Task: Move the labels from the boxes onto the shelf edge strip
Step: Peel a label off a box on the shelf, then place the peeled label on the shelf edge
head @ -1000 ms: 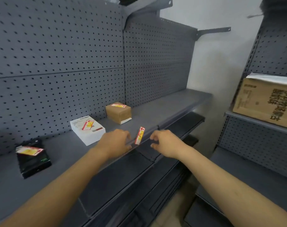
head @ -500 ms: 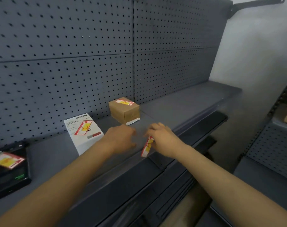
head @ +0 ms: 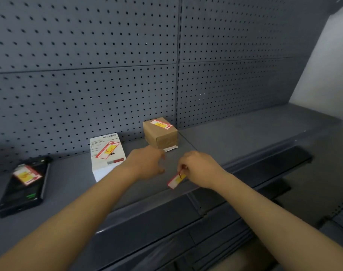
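My right hand (head: 199,168) pinches a red, yellow and white label (head: 176,180) by its upper end, just above the front of the grey shelf (head: 235,141). My left hand (head: 147,163) hovers beside it over the shelf with fingers curled and nothing in it. Three boxes stand further back, each with a similar label on top: a brown box (head: 160,133), a white box (head: 107,153) and a black box (head: 22,184). The shelf edge strip (head: 151,218) runs below my forearms.
A grey pegboard wall (head: 108,65) rises behind the boxes. Darker lower shelves (head: 264,169) jut out beneath to the right. A pale wall (head: 323,65) stands at the far right.
My view has swung left and closer to the shelf. The label went from between both hands to my right hand alone and now hangs lower, while my left hand has let go.
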Demonstrator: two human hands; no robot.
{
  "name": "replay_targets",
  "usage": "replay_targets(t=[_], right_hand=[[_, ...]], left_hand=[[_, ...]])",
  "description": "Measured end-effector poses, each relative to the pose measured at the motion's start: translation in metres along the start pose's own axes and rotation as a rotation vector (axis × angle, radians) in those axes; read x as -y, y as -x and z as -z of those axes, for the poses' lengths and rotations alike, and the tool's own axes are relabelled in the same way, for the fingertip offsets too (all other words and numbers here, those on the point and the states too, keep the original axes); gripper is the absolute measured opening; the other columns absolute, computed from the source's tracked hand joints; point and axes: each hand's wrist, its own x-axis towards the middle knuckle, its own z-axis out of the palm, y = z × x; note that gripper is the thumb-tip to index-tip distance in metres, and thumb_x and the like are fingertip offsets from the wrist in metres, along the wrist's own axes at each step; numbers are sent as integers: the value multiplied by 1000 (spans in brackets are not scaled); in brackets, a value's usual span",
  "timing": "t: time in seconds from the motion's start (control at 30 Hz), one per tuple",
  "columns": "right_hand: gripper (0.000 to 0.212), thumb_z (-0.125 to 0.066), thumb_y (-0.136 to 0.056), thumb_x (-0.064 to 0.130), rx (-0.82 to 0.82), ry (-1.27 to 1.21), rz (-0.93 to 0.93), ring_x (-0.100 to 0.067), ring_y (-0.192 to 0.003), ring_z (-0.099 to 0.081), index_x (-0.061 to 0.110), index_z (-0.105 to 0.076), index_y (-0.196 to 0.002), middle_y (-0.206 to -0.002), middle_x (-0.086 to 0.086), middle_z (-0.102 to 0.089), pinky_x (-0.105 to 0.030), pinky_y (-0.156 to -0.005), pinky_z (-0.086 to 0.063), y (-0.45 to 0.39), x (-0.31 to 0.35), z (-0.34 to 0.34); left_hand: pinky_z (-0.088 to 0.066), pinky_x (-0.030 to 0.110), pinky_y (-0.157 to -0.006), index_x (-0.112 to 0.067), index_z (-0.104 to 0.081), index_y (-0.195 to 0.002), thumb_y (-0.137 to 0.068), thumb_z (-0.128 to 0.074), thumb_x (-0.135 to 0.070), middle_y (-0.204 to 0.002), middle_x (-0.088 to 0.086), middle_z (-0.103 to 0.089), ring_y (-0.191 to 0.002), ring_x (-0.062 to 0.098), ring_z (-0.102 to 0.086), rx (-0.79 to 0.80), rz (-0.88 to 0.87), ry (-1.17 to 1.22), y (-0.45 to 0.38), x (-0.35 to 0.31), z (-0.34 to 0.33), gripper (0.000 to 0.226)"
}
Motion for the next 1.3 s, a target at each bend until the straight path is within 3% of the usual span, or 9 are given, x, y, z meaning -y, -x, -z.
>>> replay_targets(t=[0.13,0.23,0.47,0.63,0.73,0.97,1.13,1.3], right_hand=[[14,-57,-87,12,-70,-120,49,-20,-92,-58,17,-69,-94,-101,-3,-65,-36,-76,-51,-4,-3,13],[13,-57,-87,13,-89,-185,103,-18,-88,-58,18,-68,-92,-100,0,-65,-35,-73,-51,-11,9,11],[14,-54,-88,13,-71,-272,312,-22,-87,-62,19,-65,-94,-98,-1,-67,-38,-71,-53,-50,90,-5],[20,-52,-90,13,-43,-334,518,-24,-92,-60,20,-63,-106,-107,-1,-65,-30,-71,-45,-72,197,-17],[25,-51,-91,13,11,-408,643,-25,-95,-60,19,-65,-110,-112,-3,-62,-38,-81,-51,-75,281,-27],[18,-50,-86,19,126,-437,859,-27,-92,-59,24,-66,-94,-107,-3,-65,-31,-67,-42,-46,488,-45],[20,-49,-87,18,108,-498,993,-27,-96,-59,21,-66,-97,-108,-5,-62,-29,-67,-39,-14,617,-46],[18,-51,-85,20,173,-499,1100,-26,-94,-60,19,-68,-92,-102,-5,-67,-35,-75,-48,14,717,-59]], left_hand=[[-52,40,-85,-23,-51,-126,-89,-56,-36,-119,5,-61,-103,26,-60,-63,112,-38,13,4,6,40],[-50,38,-83,-17,-54,-117,-90,-53,-35,-117,7,-62,-103,28,-60,-105,206,-64,32,16,6,32],[-52,36,-81,-25,-49,-124,-91,-52,-37,-117,2,-64,-97,25,-63,-161,470,-50,118,64,11,36],[-50,36,-81,-23,-53,-119,-87,-55,-35,-116,2,-64,-101,27,-61,-211,702,-78,216,105,19,34],[-49,35,-85,-23,-53,-119,-88,-55,-36,-116,1,-63,-104,25,-60,-203,850,-99,288,131,21,34],[-45,34,-86,-24,-53,-121,-89,-53,-37,-122,0,-60,-112,23,-56,-149,1204,-166,481,177,22,35],[-46,34,-82,-23,-55,-117,-88,-54,-38,-120,3,-61,-110,25,-57,-168,1391,-183,599,196,23,33],[-50,36,-84,-22,-59,-113,-87,-56,-36,-116,1,-63,-106,25,-59,-189,1509,-157,681,214,23,30]])
